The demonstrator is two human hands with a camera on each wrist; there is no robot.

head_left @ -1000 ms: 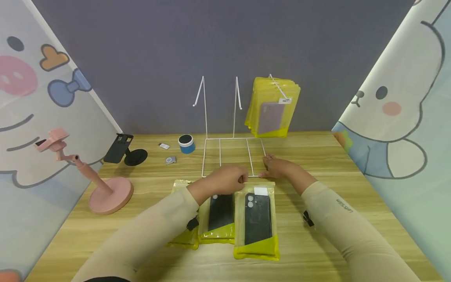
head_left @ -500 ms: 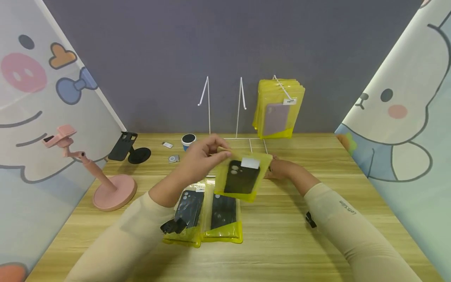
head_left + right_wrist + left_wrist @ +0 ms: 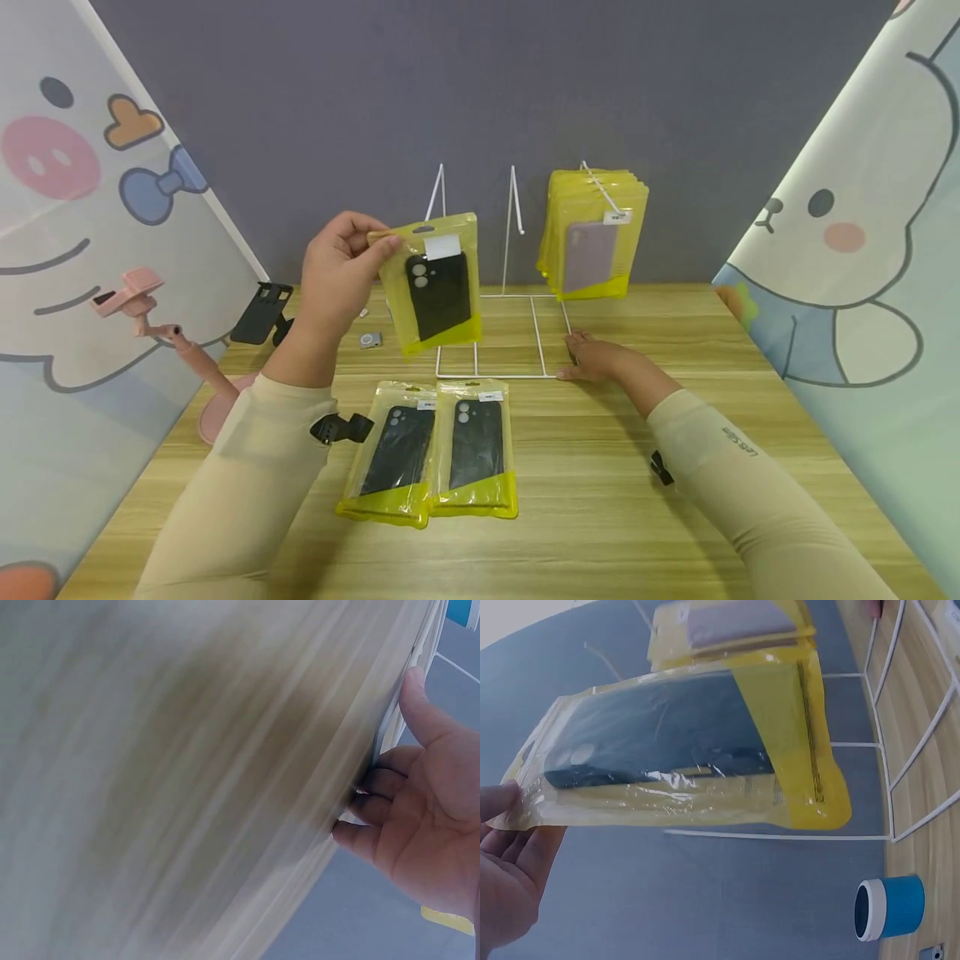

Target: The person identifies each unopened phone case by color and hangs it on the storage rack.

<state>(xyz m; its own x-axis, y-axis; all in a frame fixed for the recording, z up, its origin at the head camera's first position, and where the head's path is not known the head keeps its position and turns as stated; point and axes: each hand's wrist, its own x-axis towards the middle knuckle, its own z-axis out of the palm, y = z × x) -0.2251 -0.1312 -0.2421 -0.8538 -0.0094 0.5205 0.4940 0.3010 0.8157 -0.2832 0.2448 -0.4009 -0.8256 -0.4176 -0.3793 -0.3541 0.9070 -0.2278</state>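
The left hand (image 3: 341, 267) pinches a yellow packaged black phone case (image 3: 435, 283) by its top corner, holding it up before the white wire display rack (image 3: 510, 333). The right hand (image 3: 596, 358), fingers seemingly curled on the rack's base corner, rests on the wooden table (image 3: 637, 517).

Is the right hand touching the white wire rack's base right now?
Touching. In the right wrist view the fingers curl against the white wire rack at the table edge; the head view shows the right hand on the rack's near right corner.
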